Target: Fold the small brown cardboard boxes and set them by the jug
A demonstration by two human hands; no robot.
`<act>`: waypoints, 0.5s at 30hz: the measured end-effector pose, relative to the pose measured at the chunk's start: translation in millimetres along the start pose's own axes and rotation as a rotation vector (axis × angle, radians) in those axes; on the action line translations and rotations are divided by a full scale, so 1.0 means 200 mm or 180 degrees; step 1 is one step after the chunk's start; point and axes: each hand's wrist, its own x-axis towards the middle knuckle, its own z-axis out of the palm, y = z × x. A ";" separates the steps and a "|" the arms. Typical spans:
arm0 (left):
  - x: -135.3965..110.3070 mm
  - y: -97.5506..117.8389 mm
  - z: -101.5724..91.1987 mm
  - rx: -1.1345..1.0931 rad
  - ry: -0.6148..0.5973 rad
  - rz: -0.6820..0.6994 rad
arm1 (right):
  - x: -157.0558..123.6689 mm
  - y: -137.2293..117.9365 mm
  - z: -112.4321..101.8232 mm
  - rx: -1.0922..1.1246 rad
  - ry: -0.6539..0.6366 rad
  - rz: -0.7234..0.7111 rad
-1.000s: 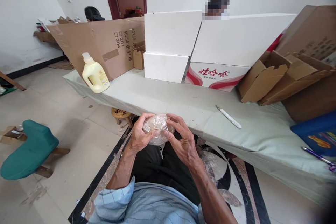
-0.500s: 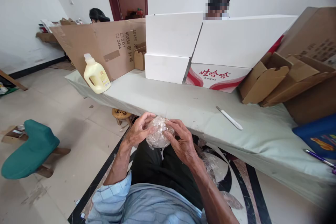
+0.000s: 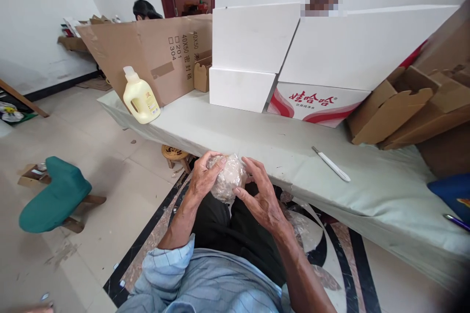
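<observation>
A rounded bundle of crinkled clear plastic film [image 3: 230,181] is held over my lap, just before the table's front edge. My left hand [image 3: 204,176] grips its left side, with the thumb lying across the top. At the right side, my right hand [image 3: 260,193] has its fingers and thumb spread apart, the thumb tip against the film or very near it. What lies inside the film, if anything, I cannot make out. On the table to the right lies a white-handled craft knife [image 3: 331,164].
A pale green cloth covers the table [image 3: 249,132]. On it stand a yellow jug [image 3: 144,99], white boxes [image 3: 253,36] and open cardboard boxes [image 3: 389,112]. A teal stool [image 3: 60,200] is on the floor at left. Two people's heads show behind the boxes.
My right hand has loosened and opened away from the film, while the left keeps hold. The bundle has turned slightly. The camera view has shifted a little.
</observation>
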 end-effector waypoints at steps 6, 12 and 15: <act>0.02 0.00 0.01 -0.0137 0.0472 -0.0016 | -0.17 0.03 0.09 -0.0766 0.0504 -0.0527; 0.01 0.01 0.05 -0.0114 0.0505 -0.0029 | -0.21 -0.01 0.15 -0.1029 0.0917 -0.0919; 0.00 0.02 0.06 -0.0100 0.0429 -0.0026 | -0.17 -0.05 0.13 -0.0925 0.0732 -0.0884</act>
